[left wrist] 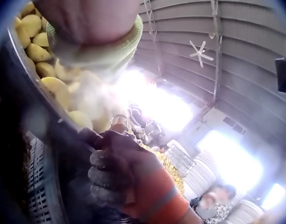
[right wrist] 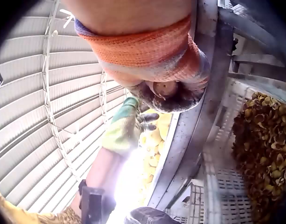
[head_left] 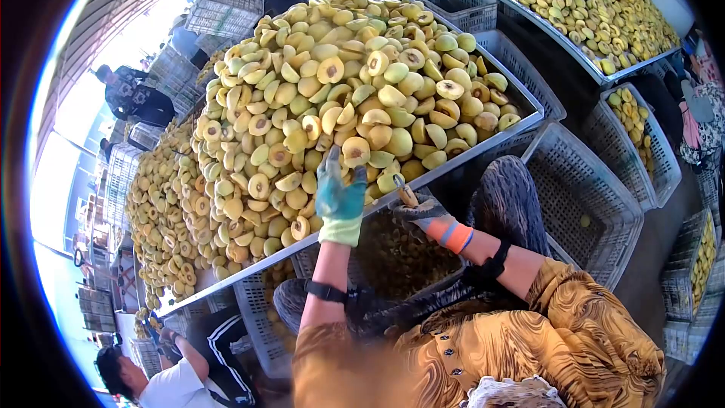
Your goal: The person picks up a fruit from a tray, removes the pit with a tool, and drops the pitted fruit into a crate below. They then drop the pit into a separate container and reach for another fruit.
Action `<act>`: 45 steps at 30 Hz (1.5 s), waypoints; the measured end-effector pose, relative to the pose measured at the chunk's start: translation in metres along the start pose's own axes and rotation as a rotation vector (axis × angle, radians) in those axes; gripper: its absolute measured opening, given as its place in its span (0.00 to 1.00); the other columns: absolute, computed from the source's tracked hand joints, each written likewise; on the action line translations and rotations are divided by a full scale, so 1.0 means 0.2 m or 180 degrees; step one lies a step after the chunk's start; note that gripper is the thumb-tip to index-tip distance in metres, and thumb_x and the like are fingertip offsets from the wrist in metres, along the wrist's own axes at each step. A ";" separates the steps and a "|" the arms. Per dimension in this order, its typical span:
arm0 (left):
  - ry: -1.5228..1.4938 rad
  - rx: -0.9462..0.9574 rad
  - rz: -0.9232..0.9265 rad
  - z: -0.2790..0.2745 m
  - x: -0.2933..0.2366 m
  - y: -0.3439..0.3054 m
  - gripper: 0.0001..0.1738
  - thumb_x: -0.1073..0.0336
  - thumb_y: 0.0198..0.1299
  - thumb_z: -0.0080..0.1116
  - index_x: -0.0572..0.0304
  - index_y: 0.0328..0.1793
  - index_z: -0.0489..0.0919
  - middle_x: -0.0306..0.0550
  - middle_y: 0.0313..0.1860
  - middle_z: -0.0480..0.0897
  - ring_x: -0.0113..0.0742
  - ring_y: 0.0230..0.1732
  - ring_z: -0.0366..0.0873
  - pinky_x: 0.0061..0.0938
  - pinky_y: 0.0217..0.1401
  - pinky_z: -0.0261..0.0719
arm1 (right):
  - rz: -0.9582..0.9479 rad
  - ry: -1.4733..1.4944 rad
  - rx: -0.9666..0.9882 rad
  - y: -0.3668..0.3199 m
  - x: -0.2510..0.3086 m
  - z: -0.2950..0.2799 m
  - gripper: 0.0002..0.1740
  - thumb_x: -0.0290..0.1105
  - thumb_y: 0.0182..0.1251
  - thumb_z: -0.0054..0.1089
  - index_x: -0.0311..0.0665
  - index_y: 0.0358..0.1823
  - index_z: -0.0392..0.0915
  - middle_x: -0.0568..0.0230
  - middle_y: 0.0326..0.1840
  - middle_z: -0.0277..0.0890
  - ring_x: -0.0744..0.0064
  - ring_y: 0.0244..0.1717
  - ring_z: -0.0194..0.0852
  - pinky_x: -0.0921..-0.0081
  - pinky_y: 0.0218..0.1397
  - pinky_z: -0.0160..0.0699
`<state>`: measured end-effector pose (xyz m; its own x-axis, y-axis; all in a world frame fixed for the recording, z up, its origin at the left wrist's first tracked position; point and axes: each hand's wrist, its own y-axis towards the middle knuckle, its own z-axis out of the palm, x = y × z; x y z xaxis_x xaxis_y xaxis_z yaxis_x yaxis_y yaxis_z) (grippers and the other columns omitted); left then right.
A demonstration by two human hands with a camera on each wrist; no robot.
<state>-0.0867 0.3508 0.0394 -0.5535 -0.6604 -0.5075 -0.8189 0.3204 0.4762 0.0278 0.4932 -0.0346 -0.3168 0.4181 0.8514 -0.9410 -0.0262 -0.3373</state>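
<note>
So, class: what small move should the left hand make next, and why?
Probably draw the peach half off the edge of the pile, toward the right hand. The left hand is up against it, and the right hand is close below, gripping a small tool.

A fruit-processing shed: halved yellow fruit lies heaped on long metal trays. Plastic crates stand around the trays, with workers beside them and a corrugated roof with a fan overhead.
</note>
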 end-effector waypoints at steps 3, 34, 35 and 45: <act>0.0237 0.0282 0.0280 0.17 0.04 0.13 0.43 0.60 0.48 0.70 0.57 0.71 0.63 0.57 0.64 0.70 0.52 0.62 0.71 0.39 0.62 0.71 | 0.0284 0.0183 0.0065 -0.09 0.10 0.06 0.14 0.35 0.60 0.65 0.37 0.45 0.79 0.71 0.29 0.76 0.85 0.27 0.68 0.88 0.29 0.65; -0.3604 -0.0917 -0.1897 -0.06 0.33 -0.67 0.12 0.67 0.66 0.49 0.67 0.49 0.78 0.45 0.44 0.82 0.27 0.45 0.78 0.21 0.50 0.75 | -0.0313 0.0062 0.1016 0.08 -0.27 0.22 0.18 0.27 0.60 0.59 0.31 0.51 0.75 0.67 0.48 0.78 0.81 0.48 0.70 0.79 0.53 0.71; -0.3591 -0.1099 -0.1725 -0.06 0.34 -0.66 0.12 0.67 0.66 0.50 0.66 0.50 0.78 0.45 0.45 0.82 0.27 0.46 0.78 0.21 0.51 0.75 | -0.0435 -0.0571 0.0873 0.08 -0.28 0.24 0.17 0.29 0.59 0.59 0.31 0.49 0.76 0.62 0.46 0.79 0.77 0.46 0.73 0.76 0.52 0.72; -0.3236 -0.1112 -0.1833 -0.04 0.09 -0.63 0.09 0.65 0.68 0.53 0.61 0.36 0.76 0.34 0.27 0.73 0.21 0.27 0.68 0.17 0.30 0.67 | -0.0786 -0.2176 0.0693 0.08 -0.42 0.27 0.17 0.38 0.59 0.57 0.34 0.45 0.78 0.43 0.40 0.78 0.45 0.47 0.75 0.64 0.49 0.73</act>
<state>0.0072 0.2941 -0.0235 -0.1179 0.2370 -0.9643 -0.9855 -0.1472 0.0843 0.0320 0.4088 -0.0897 -0.0303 -0.2190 0.9753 -0.9739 -0.2130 -0.0781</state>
